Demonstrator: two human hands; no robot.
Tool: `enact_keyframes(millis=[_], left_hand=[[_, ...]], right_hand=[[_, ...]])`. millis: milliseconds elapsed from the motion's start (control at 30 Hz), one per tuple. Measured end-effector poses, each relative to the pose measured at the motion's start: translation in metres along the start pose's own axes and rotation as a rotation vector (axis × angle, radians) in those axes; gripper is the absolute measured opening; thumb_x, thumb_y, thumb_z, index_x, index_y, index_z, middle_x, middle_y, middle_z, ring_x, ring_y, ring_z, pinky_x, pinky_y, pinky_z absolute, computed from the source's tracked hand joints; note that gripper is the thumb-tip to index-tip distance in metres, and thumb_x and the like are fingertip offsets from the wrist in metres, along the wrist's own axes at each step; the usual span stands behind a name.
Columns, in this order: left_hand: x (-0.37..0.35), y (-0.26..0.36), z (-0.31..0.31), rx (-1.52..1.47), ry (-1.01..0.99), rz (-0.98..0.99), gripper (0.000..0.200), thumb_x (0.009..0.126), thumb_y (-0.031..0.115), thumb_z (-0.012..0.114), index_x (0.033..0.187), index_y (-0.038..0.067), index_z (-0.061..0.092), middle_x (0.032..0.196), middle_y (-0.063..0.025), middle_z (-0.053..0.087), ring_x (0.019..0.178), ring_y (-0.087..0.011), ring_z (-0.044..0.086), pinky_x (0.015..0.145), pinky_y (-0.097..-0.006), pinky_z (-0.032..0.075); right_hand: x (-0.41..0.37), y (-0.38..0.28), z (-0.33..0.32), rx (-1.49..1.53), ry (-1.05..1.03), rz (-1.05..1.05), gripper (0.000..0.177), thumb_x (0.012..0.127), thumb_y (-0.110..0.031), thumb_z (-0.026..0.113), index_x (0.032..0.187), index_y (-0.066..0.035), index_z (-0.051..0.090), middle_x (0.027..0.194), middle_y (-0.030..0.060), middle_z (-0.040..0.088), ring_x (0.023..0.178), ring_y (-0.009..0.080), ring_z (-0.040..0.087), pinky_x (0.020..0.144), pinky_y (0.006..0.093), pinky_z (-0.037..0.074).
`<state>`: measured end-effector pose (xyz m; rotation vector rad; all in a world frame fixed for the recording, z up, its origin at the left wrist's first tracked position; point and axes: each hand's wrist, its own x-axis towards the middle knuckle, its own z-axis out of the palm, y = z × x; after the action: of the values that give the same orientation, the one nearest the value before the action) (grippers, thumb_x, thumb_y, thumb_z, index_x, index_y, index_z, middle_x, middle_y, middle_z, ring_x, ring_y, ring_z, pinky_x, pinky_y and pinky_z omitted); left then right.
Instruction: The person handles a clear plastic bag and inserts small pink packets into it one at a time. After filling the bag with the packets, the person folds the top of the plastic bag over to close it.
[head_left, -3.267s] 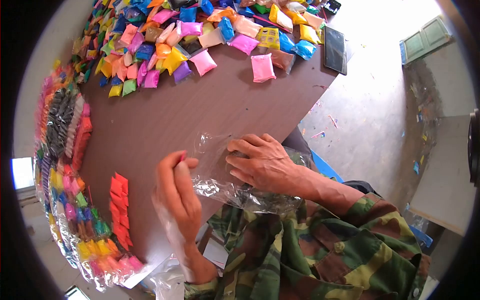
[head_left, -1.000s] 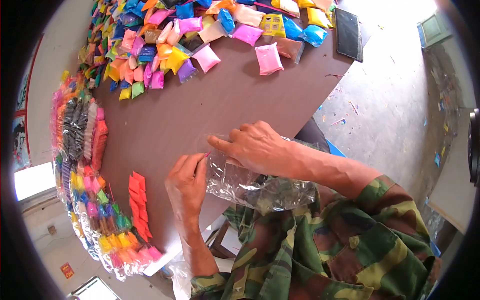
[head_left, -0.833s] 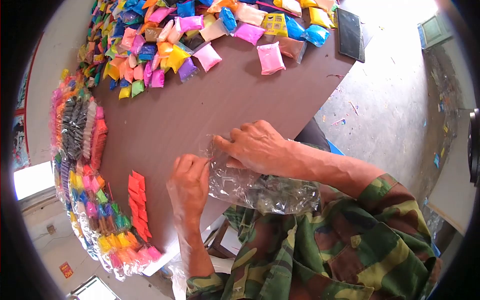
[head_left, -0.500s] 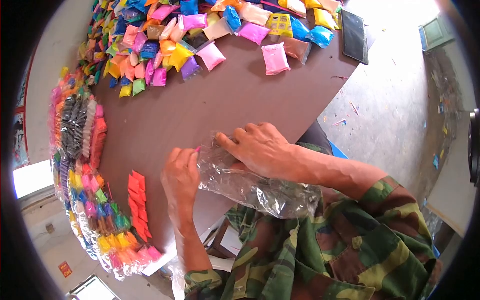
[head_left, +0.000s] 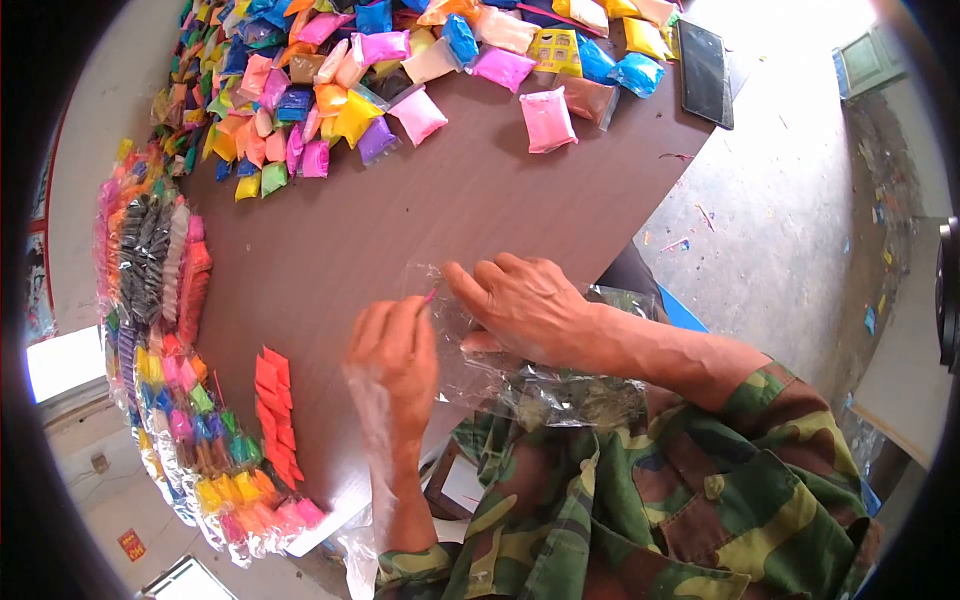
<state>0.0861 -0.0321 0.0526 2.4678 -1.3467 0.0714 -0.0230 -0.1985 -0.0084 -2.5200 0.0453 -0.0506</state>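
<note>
My left hand (head_left: 395,362) pinches one edge of a clear plastic bag (head_left: 520,385) together with a thin pink strip (head_left: 429,297). A sheet of the clear plastic drapes over the left wrist. My right hand (head_left: 520,300) presses flat on the stack of clear bags at the near edge of the brown table (head_left: 400,220), its fingers at the bag's mouth. The bags hang off the table edge toward my camouflage jacket.
Many small coloured packets (head_left: 340,90) lie heaped at the table's far end. Rows of bagged coloured packets (head_left: 165,330) line the left side, with red packets (head_left: 272,410) next to them. A dark phone (head_left: 705,60) rests at the far right corner.
My left hand has lifted one clear bag away from the stack, pulling it up and to the left. The right hand stays on the stack.
</note>
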Motion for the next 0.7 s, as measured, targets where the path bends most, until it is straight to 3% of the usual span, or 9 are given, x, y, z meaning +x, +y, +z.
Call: enact_keyframes(millis=[300,533,700], left_hand=[[0.016,-0.035,0.034,-0.001,0.034,-0.02,0.008,0.096,0.001,0.072,0.104,0.001,0.072,0.094,-0.016,0.07,0.087,-0.0376,0.069,0.076,-0.0475,0.054],[0.01,-0.015,0.029,0.002,0.025,0.043,0.007,0.095,0.0,0.072,0.102,0.0,0.07,0.091,-0.0155,0.069,0.087,-0.037,0.068,0.075,-0.0482,0.053],[0.022,-0.039,0.034,0.061,0.04,0.006,0.005,0.094,0.0,0.072,0.098,0.001,0.07,0.093,-0.0146,0.068,0.087,-0.0364,0.068,0.076,-0.0477,0.054]], right_hand=[[-0.004,0.005,0.011,-0.019,0.152,-0.111,0.066,0.086,-0.036,0.086,0.138,-0.007,0.06,0.107,0.0109,0.06,0.1,0.0308,0.069,0.076,0.0442,0.06],[-0.004,0.006,0.009,-0.015,0.113,-0.095,0.068,0.087,-0.037,0.085,0.142,-0.007,0.059,0.108,0.0107,0.061,0.102,0.0308,0.069,0.076,0.0448,0.061],[-0.004,0.004,0.007,-0.014,0.126,-0.098,0.068,0.087,-0.036,0.084,0.143,-0.007,0.059,0.109,0.0109,0.061,0.103,0.031,0.069,0.075,0.0447,0.061]])
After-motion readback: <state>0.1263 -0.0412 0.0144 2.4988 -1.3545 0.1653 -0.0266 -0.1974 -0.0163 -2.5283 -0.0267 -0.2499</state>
